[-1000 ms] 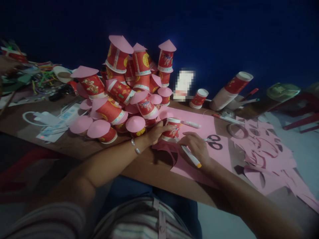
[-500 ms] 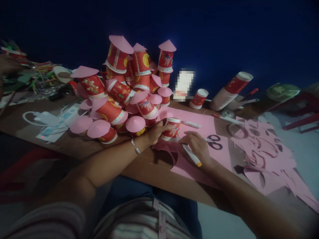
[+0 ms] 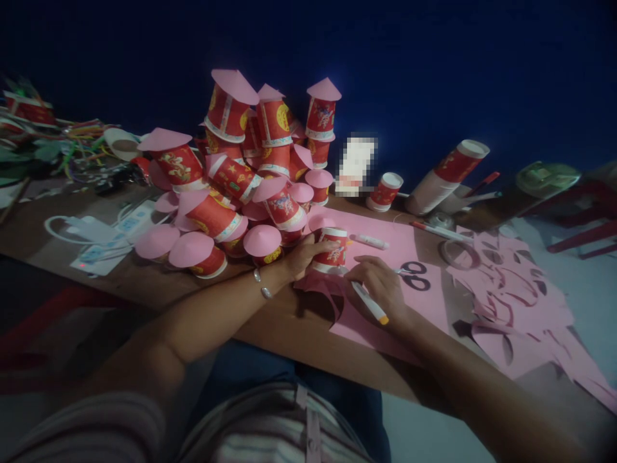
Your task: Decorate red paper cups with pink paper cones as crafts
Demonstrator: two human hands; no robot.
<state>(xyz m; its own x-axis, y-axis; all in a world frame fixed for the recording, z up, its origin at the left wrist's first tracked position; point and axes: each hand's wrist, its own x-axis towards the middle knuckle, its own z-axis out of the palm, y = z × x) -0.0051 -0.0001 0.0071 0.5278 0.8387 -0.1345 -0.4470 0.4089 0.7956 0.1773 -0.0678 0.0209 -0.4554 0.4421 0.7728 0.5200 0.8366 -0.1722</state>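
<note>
Left hand [image 3: 301, 256] clamps inverted red paper cup [image 3: 331, 249] onto pink paper sheet [image 3: 385, 244]; right hand [image 3: 380, 283], fingers closed round marker [image 3: 369, 302], tip at cup base. Risk: cup slipping skews outline; left elbow could topple hatted-cup pile [image 3: 241, 173] just beyond (judgement). Count: two more markers, one scissors [image 3: 414, 275], one tape ring [image 3: 454, 252] beyond right hand.
</note>
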